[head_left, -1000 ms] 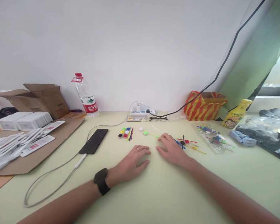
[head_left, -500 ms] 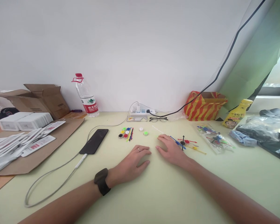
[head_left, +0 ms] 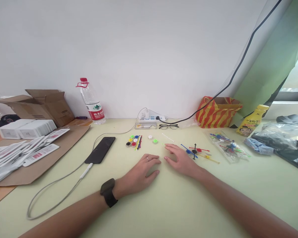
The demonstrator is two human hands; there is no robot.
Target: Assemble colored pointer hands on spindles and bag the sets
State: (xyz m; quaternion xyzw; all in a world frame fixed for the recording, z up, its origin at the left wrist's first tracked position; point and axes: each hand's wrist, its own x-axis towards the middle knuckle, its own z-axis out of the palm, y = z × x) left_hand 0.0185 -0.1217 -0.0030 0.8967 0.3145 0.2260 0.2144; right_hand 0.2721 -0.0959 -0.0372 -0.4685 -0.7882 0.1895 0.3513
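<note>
My left hand (head_left: pixel 141 173), with a ring and a black wristwatch (head_left: pixel 108 192), lies on the table with fingers apart and nothing visible in it. Opposite it, my right hand (head_left: pixel 181 160) has its thumb spread from its fingers. A faint green sliver (head_left: pixel 163 144) shows at its fingertips; whether they touch it I cannot tell. Beyond them lie a white arrow (head_left: pixel 168 137), a green round disc (head_left: pixel 155 141) and a white one (head_left: pixel 150 137). Right of the right hand, a black spinner arrow (head_left: pixel 194 151), a red arrow (head_left: pixel 200 149) and blue and yellow ones are grouped.
Several coloured discs and thin arrows (head_left: pixel 138 142) sit left of centre, beside a charging phone (head_left: pixel 100 150). At the back are a water bottle (head_left: pixel 96 109), power strip (head_left: pixel 152 118), glasses (head_left: pixel 168 126) and striped bag (head_left: pixel 217 112). Clear packets (head_left: pixel 229 147) lie right.
My right hand has shifted slightly left, uncovering more of the white arrow and the blue piece. A green sliver now shows by its fingertips. My left hand stays put.
</note>
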